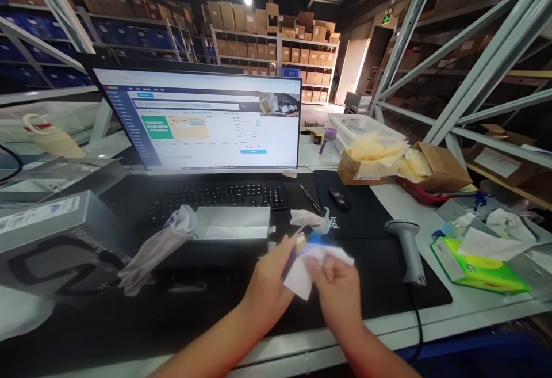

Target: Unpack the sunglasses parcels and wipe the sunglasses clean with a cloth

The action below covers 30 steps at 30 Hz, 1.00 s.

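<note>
My right hand (340, 291) is closed on a white tissue (299, 277), thumb and fingers pinching it. Beside it, my left hand (269, 274) is closed round a small object with blue and yellow parts (317, 239). The tissue and motion blur hide most of that object, so its kind cannot be made out. Both hands are close together above the black desk mat. Just beyond them lie a crumpled white scrap (304, 217) and a pen-like tool (311, 199). An open grey box (233, 222) lies to the left of the hands.
A monitor (207, 130) stands behind a keyboard (224, 195), with a mouse (338, 198) to the right. Further right are a barcode scanner (409, 251) and a green tissue pack (478, 268). A grey product box (60, 251) and a plastic-wrapped bundle (157, 248) occupy the left.
</note>
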{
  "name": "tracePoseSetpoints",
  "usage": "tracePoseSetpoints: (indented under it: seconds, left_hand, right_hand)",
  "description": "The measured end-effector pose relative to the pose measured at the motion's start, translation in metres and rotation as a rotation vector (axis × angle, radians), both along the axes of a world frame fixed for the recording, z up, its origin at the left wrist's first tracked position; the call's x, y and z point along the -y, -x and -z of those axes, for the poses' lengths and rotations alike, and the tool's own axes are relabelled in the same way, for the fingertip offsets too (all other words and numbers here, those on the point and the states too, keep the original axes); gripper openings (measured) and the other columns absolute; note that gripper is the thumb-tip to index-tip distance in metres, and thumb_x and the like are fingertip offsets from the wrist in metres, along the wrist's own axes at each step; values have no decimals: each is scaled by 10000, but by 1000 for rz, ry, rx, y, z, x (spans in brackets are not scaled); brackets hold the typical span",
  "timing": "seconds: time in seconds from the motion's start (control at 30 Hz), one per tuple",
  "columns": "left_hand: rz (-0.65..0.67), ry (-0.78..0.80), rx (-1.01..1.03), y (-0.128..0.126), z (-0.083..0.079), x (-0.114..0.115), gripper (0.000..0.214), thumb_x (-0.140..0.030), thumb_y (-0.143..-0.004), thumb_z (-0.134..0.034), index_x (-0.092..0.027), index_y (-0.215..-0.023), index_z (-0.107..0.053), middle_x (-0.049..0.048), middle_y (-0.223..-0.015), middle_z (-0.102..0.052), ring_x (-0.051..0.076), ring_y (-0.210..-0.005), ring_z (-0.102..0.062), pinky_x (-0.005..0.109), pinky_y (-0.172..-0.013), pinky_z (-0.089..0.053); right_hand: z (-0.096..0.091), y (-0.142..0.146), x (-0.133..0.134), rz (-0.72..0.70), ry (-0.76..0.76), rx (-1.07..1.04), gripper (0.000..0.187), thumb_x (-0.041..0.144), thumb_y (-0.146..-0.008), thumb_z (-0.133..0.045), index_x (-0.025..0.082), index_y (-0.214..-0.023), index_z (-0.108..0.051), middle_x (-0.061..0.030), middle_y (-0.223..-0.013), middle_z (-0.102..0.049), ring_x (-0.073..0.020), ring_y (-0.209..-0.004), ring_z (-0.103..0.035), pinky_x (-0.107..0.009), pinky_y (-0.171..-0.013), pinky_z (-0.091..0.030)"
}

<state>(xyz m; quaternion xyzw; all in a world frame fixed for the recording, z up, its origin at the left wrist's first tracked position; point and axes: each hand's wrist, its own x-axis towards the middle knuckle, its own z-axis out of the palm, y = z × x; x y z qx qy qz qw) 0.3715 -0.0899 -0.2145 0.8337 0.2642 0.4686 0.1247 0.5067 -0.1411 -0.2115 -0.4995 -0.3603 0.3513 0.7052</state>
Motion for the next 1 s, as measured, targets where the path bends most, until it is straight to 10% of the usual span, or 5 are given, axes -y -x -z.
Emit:
tracePoseSetpoints:
  seconds: [0.17, 0.33, 0.63, 0.77, 1.0]
  left_hand:
    - [95, 25, -82, 5, -16, -5, 545, -89, -841, -522, -210, -1371, -535, 78, -1297, -685, 229, -1235, -632, 378, -1077, -508]
    - [98, 81, -49, 11, -24, -12, 491, -81, -777, -558, -199, -1246, -645, 85, -1292, -687, 225, -1176, -670, 386, -1050, -536]
    - [272, 100, -215, 10, -67, -17, 541, -39, -741, -559, -231, -1234, -673, 68, -1339, -657, 218, -1240, -622, 382, -1067, -523]
    - [371, 51, -374, 0, -82, -18, 568, -30, -755, -580, -254, -1273, -647, 47, -1335, -660, 206, -1230, -625, 365, -1091, -498]
    - [246, -85, -366, -4, -83, -18, 413, -108, -753, -632, -202, -1150, -699, 66, -1132, -742, 225, -987, -714, 316, -874, -588]
  right_hand:
    - [-34, -32, -13, -174, -28, -378, 646, 362, -606, -903, 208, -584, -276, 57, -579, -450, -90, -551, -413, -202, -527, -368]
    - [-23, -59, -5, -248, 92, -156, 612, 456, -658, -867, 220, -605, -304, 68, -563, -391, -87, -520, -364, -206, -500, -329]
    - [-37, -150, 50, 351, -12, 680, 330, 488, -822, -725, 246, -777, -505, 28, -608, -523, -142, -518, -458, -265, -488, -340]
    - [-49, -133, 48, -40, 25, 1013, 282, 394, -855, -680, 234, -657, -559, 17, -549, -526, -141, -510, -448, -273, -519, -331]
    - [-55, -111, 48, -460, 117, 868, 413, 331, -850, -702, 215, -550, -442, 25, -541, -504, -132, -556, -463, -259, -547, -334]
